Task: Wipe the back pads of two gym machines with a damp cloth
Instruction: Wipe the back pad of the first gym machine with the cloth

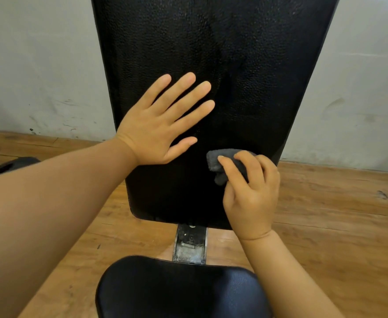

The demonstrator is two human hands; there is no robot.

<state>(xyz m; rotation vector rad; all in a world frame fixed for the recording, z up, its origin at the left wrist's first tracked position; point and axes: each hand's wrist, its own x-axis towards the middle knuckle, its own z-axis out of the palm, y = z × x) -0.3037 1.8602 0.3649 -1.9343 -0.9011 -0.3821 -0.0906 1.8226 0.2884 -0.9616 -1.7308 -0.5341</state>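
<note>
On back pad (245, 65): flat palm (156, 125), gripped cloth (225, 164)

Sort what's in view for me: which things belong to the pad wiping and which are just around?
Part of the job:
- back pad, black and upright
- grey cloth, bunched in the right hand, low on the pad
- left hand, flat on the pad with fingers spread

Just around:
- seat cushion
- metal bracket under the pad
- wooden floor
- white wall

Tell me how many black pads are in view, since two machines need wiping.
2 for certain: the tall back pad under both hands, and the seat pad at bottom centre. A dark shape at the left edge may be another; more could lie out of frame.
</note>
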